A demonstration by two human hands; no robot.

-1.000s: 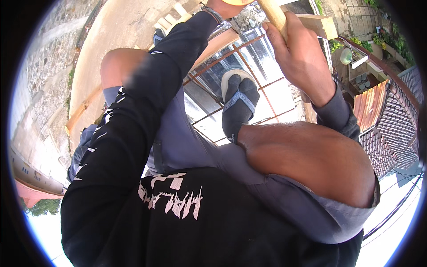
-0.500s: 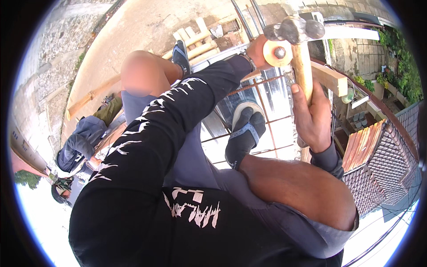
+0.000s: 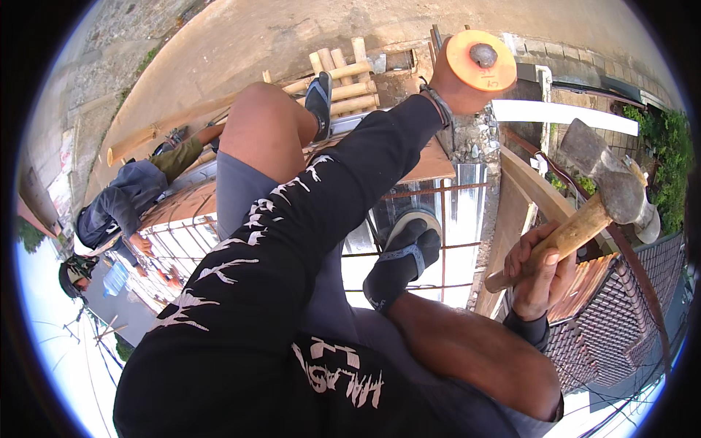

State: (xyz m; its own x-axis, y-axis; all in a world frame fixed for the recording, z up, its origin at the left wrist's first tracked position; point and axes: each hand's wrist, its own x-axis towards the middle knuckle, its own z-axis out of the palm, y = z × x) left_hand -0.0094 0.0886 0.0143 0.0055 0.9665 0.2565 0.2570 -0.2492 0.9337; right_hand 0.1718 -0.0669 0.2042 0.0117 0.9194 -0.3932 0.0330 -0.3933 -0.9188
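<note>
- Behind the round orange guard (image 3: 460, 55), the left hand (image 3: 454, 92) is curled on the chisel (image 3: 483, 55), whose blunt grey end faces the camera; the fingertips are hidden, so how they lie cannot be told.
- Small dark marks sit low on the guard, near its edge.
- Around the handle of the hammer (image 3: 580, 223), the right hand's (image 3: 549, 282) fingers are bent, with the thumb pressed along the wood; the metal head tilts up and to the right, well apart from the chisel.
- Dark bracelets (image 3: 439, 106) ring the left wrist.
- White jagged print runs down the black sleeve (image 3: 255, 233), broken by folds.
- Bold white letters cross the chest of the black top (image 3: 307, 398), partly bent out of line by creases.
- Below the left hand lies broken concrete (image 3: 476, 142).
- Nearer the body, a sandalled foot (image 3: 416, 244) in a dark sock rests over rusty bars (image 3: 443, 208); the sock has small pale marks near the ankle, too small to read.
- Past the other foot are pale poles (image 3: 353, 89).
- At far left, a co-worker (image 3: 130, 201) in a patterned cap bends over more bars.
- Tiled roofs (image 3: 595, 336) lie beyond the right hand.
</note>
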